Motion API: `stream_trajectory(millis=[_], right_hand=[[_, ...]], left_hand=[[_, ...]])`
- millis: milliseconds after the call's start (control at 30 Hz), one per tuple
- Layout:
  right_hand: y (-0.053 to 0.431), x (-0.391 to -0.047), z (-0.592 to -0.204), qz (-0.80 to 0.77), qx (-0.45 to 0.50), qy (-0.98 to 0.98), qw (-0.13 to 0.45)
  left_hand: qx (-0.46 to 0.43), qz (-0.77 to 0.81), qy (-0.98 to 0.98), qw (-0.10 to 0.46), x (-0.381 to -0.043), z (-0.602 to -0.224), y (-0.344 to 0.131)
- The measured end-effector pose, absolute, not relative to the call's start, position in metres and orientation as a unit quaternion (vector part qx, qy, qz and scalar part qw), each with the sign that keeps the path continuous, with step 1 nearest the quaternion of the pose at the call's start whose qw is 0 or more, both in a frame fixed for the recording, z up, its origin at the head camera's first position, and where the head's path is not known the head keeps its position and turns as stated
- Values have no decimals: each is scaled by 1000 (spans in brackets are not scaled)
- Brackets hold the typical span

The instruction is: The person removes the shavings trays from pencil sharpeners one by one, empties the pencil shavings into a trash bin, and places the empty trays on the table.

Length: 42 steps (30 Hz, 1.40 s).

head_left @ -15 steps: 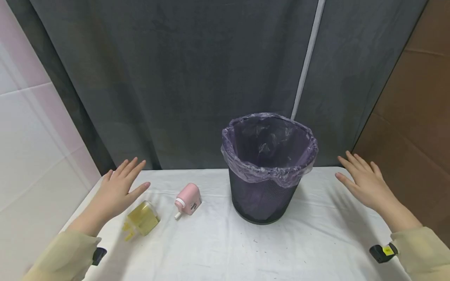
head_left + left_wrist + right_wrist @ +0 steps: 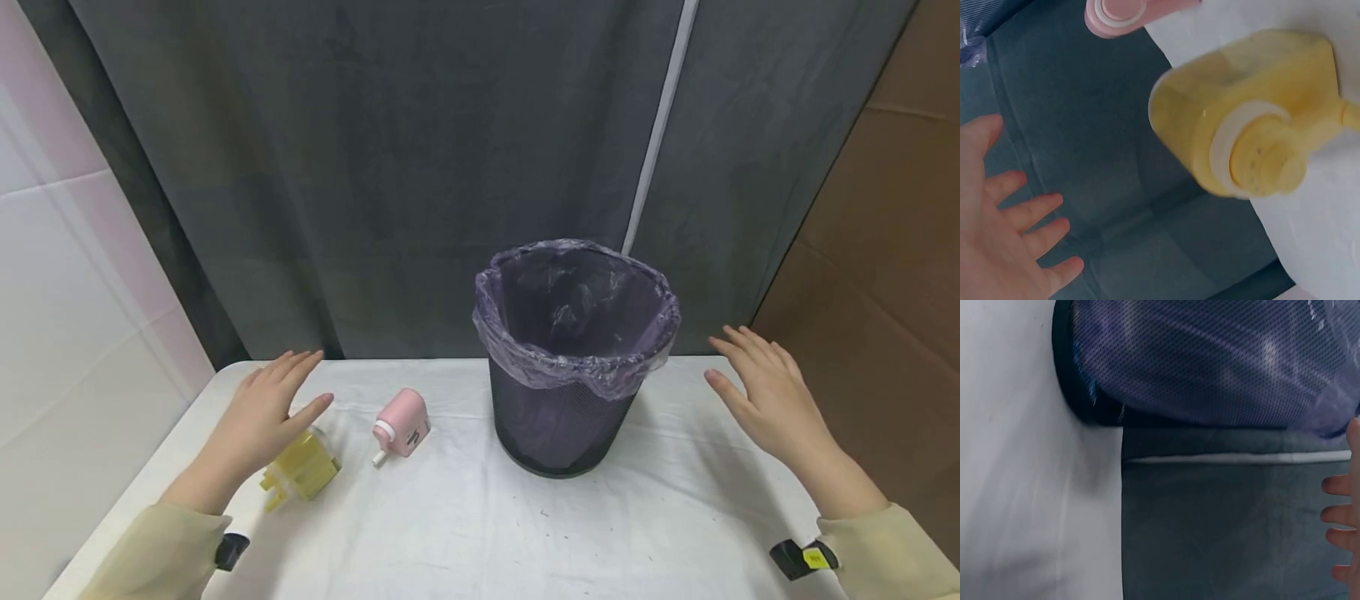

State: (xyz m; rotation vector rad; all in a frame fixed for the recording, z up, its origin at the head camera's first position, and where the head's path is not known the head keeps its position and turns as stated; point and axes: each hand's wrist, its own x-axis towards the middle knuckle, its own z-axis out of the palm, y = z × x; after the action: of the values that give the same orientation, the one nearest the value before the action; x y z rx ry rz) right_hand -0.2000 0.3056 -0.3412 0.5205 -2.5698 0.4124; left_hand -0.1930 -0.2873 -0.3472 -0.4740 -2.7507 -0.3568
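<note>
Comparing with half a second ago, the left hand [image 2: 262, 412] has come inward, and it now covers more of the yellow bottle [image 2: 311, 468] in the head view. The right hand [image 2: 772, 398] has also shifted a little inward, toward the bin [image 2: 558, 425]. The bottles and the bin have stayed in their places.

Both hands are released: the fingers are extended and loosely spread, and nothing is held. The yellow bottle lies on its side below the left hand, on its thumb side, with the cap turned back toward the wrist; the left wrist view shows a gap between it and the fingers. The pink bottle [image 2: 402, 422] lies farther out past the left thumb, with its white nozzle also turned toward the person. Between the two hands, nearer to the right one, the bin stands upright, with a purple bag [image 2: 517, 367] folded over its rim. The right hand is apart from it. Under both hands is the white cloth [image 2: 450, 533].

In my judgement, this change makes the yellow bottle the closest thing to the left hand, but the handling itself is not yet begun.
</note>
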Motion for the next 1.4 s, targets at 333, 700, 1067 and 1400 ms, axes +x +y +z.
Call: stream_trajectory(millis=[333,700,1067,1400], right_hand=[[288,-188,-339,180,207,-913,303],[275,-177,-340,244,222,-863,383],[247,-170,-340,305,279,-778,473],[220,-158,-336,343,315,-725,507]], left_hand=[[-156,-155,-963,159,-195,-355,-271],[-129,-194,-963,136,-196,-366,-250],[-120,-220,-957,148,-199,-378,-235],[-109,-251,-949,158,-199,-385,-219]])
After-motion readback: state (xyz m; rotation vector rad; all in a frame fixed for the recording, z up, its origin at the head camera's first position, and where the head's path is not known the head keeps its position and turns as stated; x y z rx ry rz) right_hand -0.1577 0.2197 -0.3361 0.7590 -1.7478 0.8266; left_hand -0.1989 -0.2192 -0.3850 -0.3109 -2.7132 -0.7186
